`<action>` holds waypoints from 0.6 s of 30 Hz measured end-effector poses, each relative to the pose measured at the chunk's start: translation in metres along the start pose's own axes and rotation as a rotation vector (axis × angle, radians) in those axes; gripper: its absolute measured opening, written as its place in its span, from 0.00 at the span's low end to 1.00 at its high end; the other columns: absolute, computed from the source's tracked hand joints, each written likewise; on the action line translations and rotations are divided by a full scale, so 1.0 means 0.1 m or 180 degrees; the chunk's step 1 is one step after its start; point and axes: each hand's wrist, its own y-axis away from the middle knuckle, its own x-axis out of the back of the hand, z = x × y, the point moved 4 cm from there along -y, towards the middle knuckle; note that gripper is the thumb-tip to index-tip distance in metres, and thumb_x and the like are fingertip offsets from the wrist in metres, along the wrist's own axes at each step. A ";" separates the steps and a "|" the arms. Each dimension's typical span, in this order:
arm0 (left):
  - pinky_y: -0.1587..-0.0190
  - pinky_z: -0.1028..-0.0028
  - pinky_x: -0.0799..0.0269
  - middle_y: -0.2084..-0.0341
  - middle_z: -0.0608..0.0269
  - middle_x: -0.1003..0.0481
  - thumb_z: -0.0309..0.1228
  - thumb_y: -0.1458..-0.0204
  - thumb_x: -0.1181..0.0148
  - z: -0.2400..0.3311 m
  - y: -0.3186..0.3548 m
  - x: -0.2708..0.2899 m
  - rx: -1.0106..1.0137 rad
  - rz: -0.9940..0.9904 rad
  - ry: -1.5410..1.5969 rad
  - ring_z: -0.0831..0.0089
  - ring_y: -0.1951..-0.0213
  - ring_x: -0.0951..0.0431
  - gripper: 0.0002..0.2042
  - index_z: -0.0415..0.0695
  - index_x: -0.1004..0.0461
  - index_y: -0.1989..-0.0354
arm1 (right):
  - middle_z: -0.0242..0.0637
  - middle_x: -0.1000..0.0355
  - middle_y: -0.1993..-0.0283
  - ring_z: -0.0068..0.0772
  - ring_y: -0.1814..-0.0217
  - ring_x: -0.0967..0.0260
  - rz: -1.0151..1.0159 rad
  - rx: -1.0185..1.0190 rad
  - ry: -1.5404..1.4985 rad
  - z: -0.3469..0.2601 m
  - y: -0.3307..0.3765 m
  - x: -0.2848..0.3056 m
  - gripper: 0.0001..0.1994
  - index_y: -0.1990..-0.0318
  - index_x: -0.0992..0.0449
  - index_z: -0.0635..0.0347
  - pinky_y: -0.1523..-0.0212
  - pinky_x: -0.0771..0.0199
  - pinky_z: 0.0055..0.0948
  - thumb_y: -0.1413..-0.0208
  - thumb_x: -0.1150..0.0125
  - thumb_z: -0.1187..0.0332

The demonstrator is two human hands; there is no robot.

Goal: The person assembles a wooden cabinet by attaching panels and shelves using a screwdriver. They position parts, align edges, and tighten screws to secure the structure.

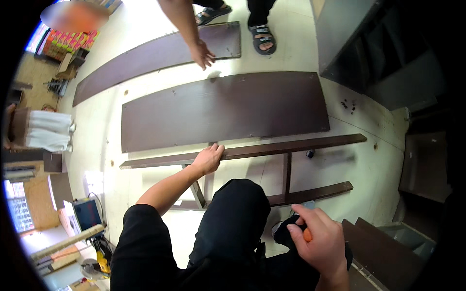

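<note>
My left hand (208,158) is closed over the upper rail of a dark brown wooden frame (252,149), which has two long rails joined by short crosspieces. The fingers wrap the rail's far side, left of its middle. My right hand (318,237) is raised near my right knee, to the right of the frame's lower rail. It is curled round something with a rounded orange end (307,235); the rest is hidden in the palm. Just beyond the frame lies a wide dark brown board (223,109), flat on the floor, with small holes along its edges.
A longer brown board (160,58) lies farther off; another person's hand (202,53) reaches down beside it. Small dark hardware (348,105) is scattered at right. Brown panels (388,252) lie at lower right, a grey cabinet (354,43) stands at upper right, and a yellow tool (102,259) is at lower left.
</note>
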 end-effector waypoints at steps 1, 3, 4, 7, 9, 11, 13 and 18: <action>0.56 0.51 0.29 0.60 0.44 0.31 0.26 0.47 0.47 0.10 0.05 0.07 -0.0025 0.0215 0.0145 0.44 0.58 0.25 0.11 0.41 0.37 0.57 | 0.39 0.27 0.72 0.41 0.73 0.26 -0.0027 -0.0012 -0.0011 0.03 0.01 0.00 0.17 0.54 0.22 0.62 0.72 0.26 0.32 0.54 0.31 0.73; 0.55 0.52 0.30 0.62 0.46 0.33 0.27 0.47 0.48 0.15 0.09 0.06 -0.0092 0.0346 0.0262 0.45 0.60 0.25 0.11 0.41 0.36 0.56 | 0.40 0.27 0.71 0.40 0.72 0.27 -0.0047 -0.0148 0.0083 0.03 0.01 -0.01 0.17 0.53 0.23 0.62 0.70 0.27 0.31 0.54 0.32 0.75; 0.57 0.53 0.28 0.62 0.45 0.33 0.27 0.49 0.45 0.19 0.09 0.03 -0.0141 0.0404 0.0059 0.46 0.60 0.25 0.11 0.42 0.34 0.57 | 0.40 0.27 0.70 0.40 0.71 0.27 -0.0067 -0.0224 0.0108 0.05 0.01 -0.02 0.17 0.53 0.23 0.62 0.69 0.27 0.31 0.54 0.32 0.75; 0.61 0.54 0.26 0.62 0.49 0.31 0.23 0.54 0.44 0.08 -0.08 -0.17 -0.0037 -0.0056 -0.0075 0.48 0.62 0.22 0.11 0.42 0.27 0.60 | 0.41 0.27 0.70 0.39 0.71 0.27 -0.0074 -0.0267 0.0046 0.05 0.04 -0.05 0.18 0.53 0.23 0.62 0.67 0.28 0.30 0.54 0.33 0.76; 0.61 0.53 0.26 0.61 0.50 0.30 0.22 0.55 0.44 -0.03 -0.20 -0.31 0.0008 -0.0213 -0.0297 0.48 0.63 0.22 0.10 0.42 0.26 0.62 | 0.41 0.27 0.70 0.38 0.71 0.27 -0.0025 -0.0240 -0.0013 0.03 0.04 -0.06 0.18 0.52 0.23 0.62 0.67 0.28 0.30 0.54 0.34 0.77; 0.62 0.53 0.26 0.61 0.50 0.29 0.21 0.55 0.44 -0.11 -0.27 -0.45 0.0064 -0.0223 -0.0340 0.48 0.64 0.22 0.09 0.42 0.24 0.65 | 0.41 0.28 0.71 0.35 0.72 0.27 -0.0005 -0.0194 0.0031 0.03 0.06 -0.07 0.18 0.52 0.23 0.62 0.69 0.29 0.28 0.55 0.33 0.77; 0.61 0.53 0.25 0.61 0.51 0.28 0.21 0.56 0.44 -0.12 -0.34 -0.54 0.0131 -0.0091 -0.0205 0.49 0.64 0.22 0.08 0.42 0.23 0.67 | 0.41 0.28 0.72 0.34 0.73 0.27 0.0016 -0.0282 0.0029 0.01 0.09 -0.07 0.19 0.52 0.23 0.62 0.69 0.29 0.27 0.55 0.33 0.77; 0.56 0.61 0.23 0.61 0.57 0.26 0.23 0.54 0.43 -0.24 -0.46 -0.75 0.0287 -0.0060 -0.0422 0.59 0.54 0.25 0.07 0.46 0.20 0.68 | 0.38 0.26 0.72 0.29 0.78 0.29 0.0001 -0.0089 0.0044 0.00 0.17 -0.10 0.19 0.52 0.23 0.60 0.75 0.29 0.25 0.55 0.32 0.76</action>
